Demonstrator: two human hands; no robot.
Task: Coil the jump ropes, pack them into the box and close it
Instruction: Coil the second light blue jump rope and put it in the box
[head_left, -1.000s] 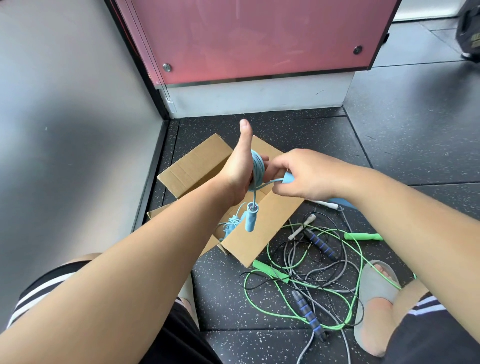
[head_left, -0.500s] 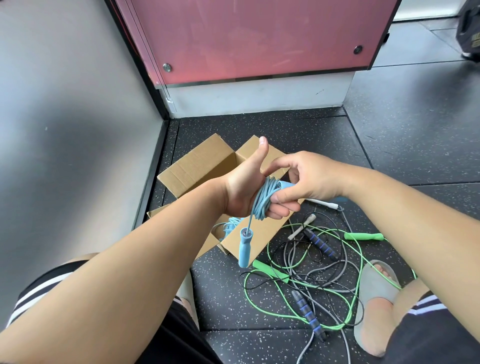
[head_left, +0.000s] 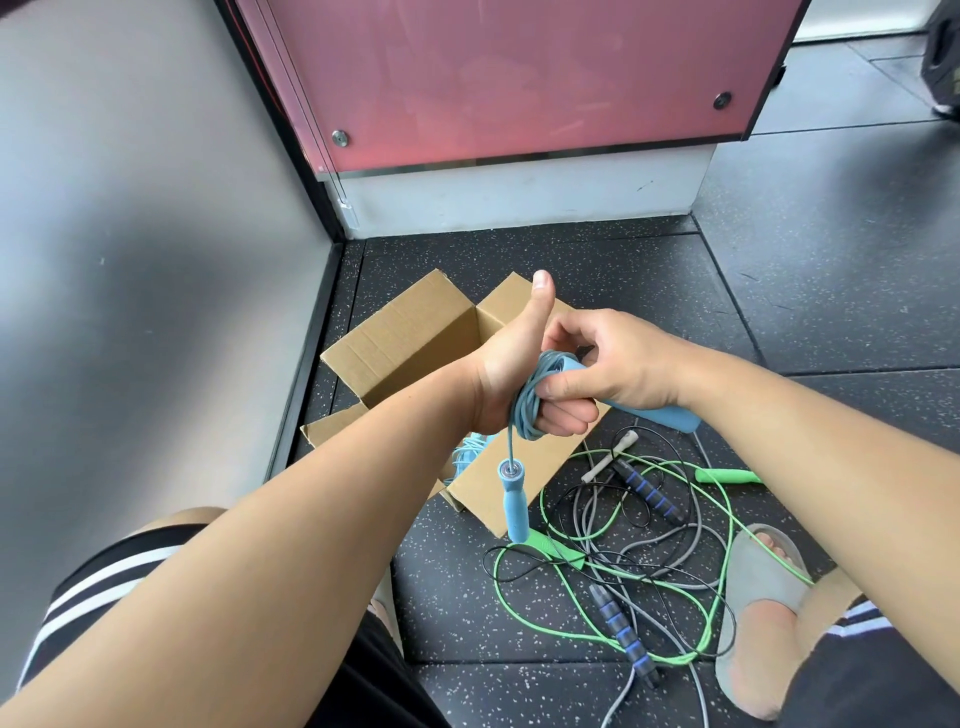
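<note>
A light blue jump rope (head_left: 527, 410) is coiled around the fingers of my left hand (head_left: 519, 374), thumb pointing up. One blue handle (head_left: 514, 501) dangles below the coil on a short length of cord. My right hand (head_left: 618, 364) grips the other blue handle (head_left: 670, 415) and presses against the coil. Both hands are above the open cardboard box (head_left: 415, 338). More light blue cord (head_left: 465, 454) lies inside the box. On the floor to the right lies a tangle of a green rope (head_left: 561, 597), a grey rope with blue-striped handles (head_left: 621, 629) and a black cord.
A grey wall runs along the left and a pink panel with a white base stands behind the box. My right foot in a grey slipper (head_left: 763, 577) rests beside the tangled ropes. A white handle (head_left: 608, 460) lies near the box. The floor is black speckled rubber.
My left hand turned from flat with the thumb up to fingers curled inside the coil. The coil came lower, and the dangling handle dropped further. My right hand shifted along the second handle.
</note>
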